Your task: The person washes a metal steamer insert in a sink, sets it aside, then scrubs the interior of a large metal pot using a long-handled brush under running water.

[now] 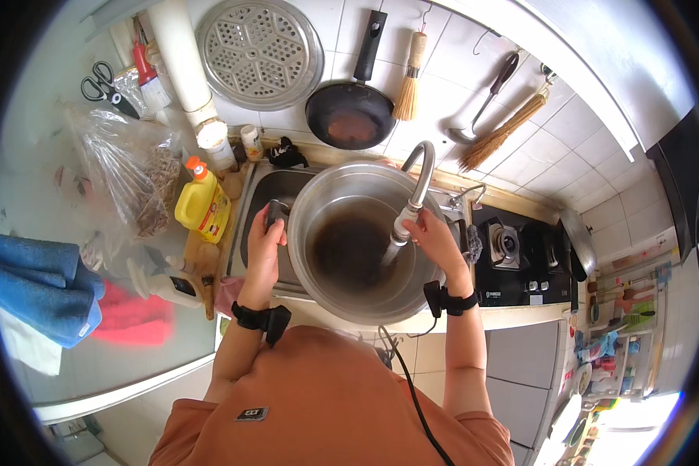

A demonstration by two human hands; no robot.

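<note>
A large metal pot (333, 185) sits over the sink, with dark matter inside that I cannot make out. My left hand (263, 242) is closed around the pot's black side handle (275, 211). On the other side, my right hand (434, 236) grips the spray head (406, 220) at the end of a curved metal faucet (426, 166). Water (391, 254) streams from that head into the pot. The opposite pot handle is partly hidden near my right hand. Under the pot, the left basin of the steel sink (268, 185) shows in part.
Left of the sink stand a yellow detergent bottle (205, 204) and a clear plastic bag (122, 163) with dry brownish contents. A black gas stove (521, 256) is on the right. A frying pan (349, 113), whisk brush (410, 81) and ladle (482, 110) hang on the tiled wall.
</note>
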